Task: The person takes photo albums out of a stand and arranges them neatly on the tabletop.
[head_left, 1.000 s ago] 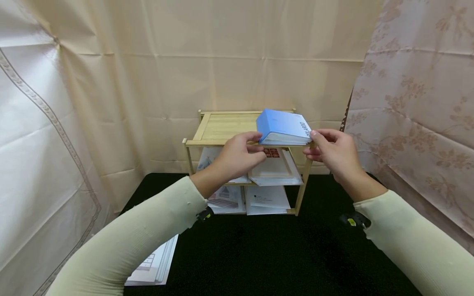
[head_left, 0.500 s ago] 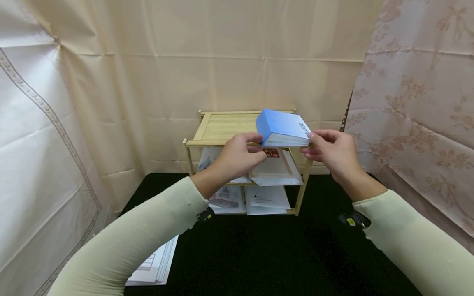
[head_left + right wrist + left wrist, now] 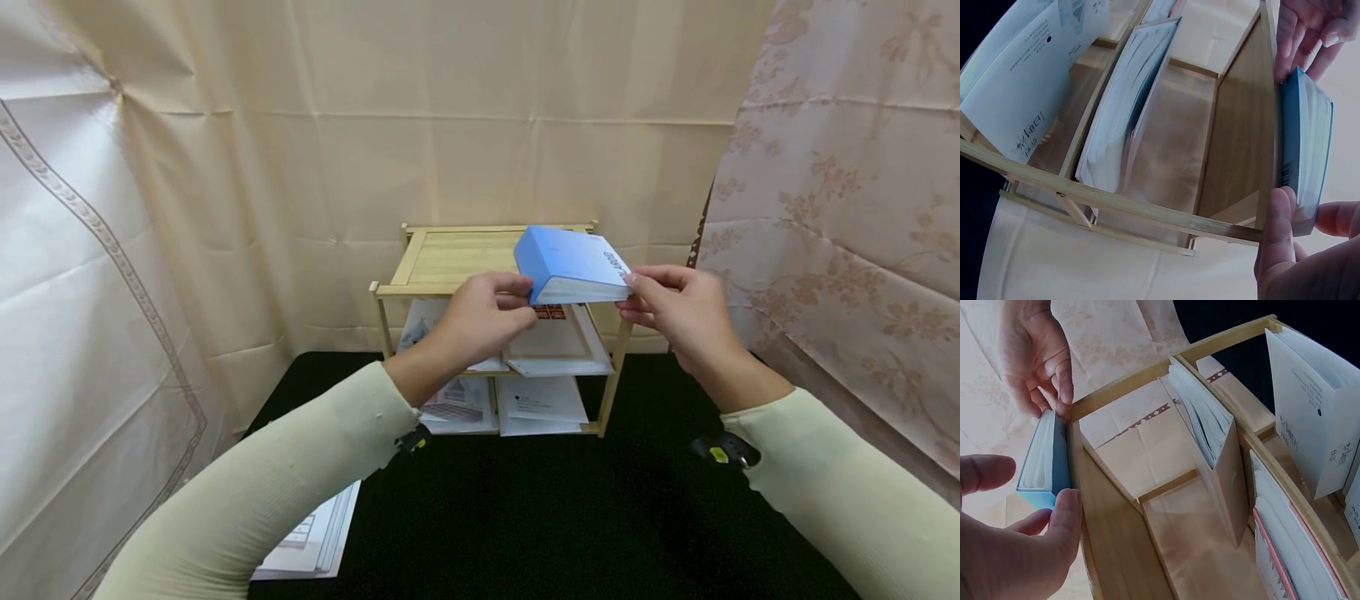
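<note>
The left hand (image 3: pixel 486 321) is touching the blue photo album's (image 3: pixel 576 254) spine, thumb apart; the album is lying between both hands, spine running front-to-back, at the wooden rack's (image 3: pixel 457 254) top right front; the right hand (image 3: pixel 688 321) is pinching its opposite edge.

The blue book (image 3: pixel 573 257), thick and closed, has a cover fading toward white with dark lettering. It sits cover up at the right front of the rack's top (image 3: pixel 465 252). The left hand (image 3: pixel 480 321) touches its spine; the right hand (image 3: pixel 690 321) pinches the opposite edge.
</note>
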`<state>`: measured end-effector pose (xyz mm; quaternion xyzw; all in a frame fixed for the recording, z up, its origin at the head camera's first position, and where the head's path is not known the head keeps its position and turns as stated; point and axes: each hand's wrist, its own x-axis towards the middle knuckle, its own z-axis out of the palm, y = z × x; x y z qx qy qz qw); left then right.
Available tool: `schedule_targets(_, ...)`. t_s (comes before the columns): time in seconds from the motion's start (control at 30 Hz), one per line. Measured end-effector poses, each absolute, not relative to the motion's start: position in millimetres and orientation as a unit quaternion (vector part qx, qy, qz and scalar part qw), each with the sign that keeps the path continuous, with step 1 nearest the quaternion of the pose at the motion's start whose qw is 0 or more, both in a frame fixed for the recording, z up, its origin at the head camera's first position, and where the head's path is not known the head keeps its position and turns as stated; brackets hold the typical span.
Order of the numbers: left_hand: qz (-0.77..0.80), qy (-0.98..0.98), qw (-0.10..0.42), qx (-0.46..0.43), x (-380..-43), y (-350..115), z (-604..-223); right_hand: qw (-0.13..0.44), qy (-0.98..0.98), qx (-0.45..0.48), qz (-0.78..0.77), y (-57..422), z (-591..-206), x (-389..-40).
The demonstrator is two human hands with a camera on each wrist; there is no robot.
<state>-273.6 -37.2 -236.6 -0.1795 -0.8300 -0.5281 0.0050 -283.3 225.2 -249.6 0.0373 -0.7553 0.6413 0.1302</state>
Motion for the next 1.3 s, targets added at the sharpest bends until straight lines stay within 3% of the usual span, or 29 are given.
schedule_targets(0.2,-0.55,-0.819,0.005,-0.166,-269.9,-36.8,-234.5,0.117,-0.736,0.042,0.665,226.2,-247.8,-276.6)
schedule_targets(0.57,-0.662,-0.735,-0.05,-0.138,-265.3,-35.9,-237.2,0.079,-0.712,0.045,0.696,232.2,-249.0,-262.9)
schedule_targets(1.3,-0.694,-0.71,-0.071,-0.096,-260.1,-41.1,-239.6,0.043,-0.72,0.063,0.689,227.3,-247.6,-245.1)
